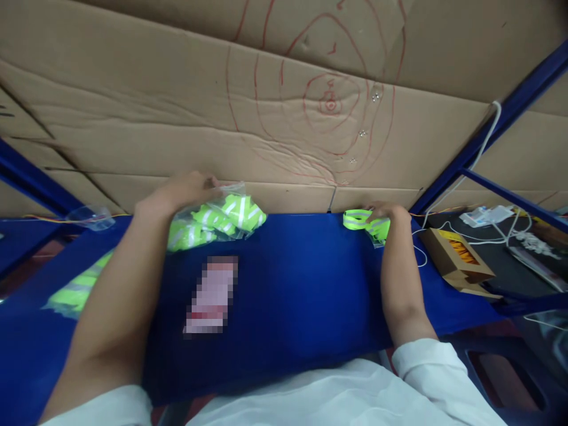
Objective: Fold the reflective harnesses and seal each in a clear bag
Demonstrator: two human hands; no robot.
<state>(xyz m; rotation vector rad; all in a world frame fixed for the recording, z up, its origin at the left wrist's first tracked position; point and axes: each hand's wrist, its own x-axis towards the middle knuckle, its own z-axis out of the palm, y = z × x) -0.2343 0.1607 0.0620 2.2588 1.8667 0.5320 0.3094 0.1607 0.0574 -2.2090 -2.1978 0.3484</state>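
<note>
At the back of the blue table, my left hand (189,189) pinches the top edge of a clear plastic bag (233,188). Folded neon-yellow reflective bands (239,213) with silver stripes show through it. Over to the right, my right hand (387,211) has its fingers closed on a looped reflective band (355,219) of the same kind. More yellow band material (378,229) lies beneath that hand, partly hidden by it. Another bag of reflective bands (82,284) lies at the left, partly behind my left forearm.
A blurred-out pink and white paper or packet (212,294) lies on the blue tabletop (310,284). Cardboard (177,89) with red rings walls off the back. An open carton (459,260) with orange contents, white cables and blue frame bars (497,127) stand at right.
</note>
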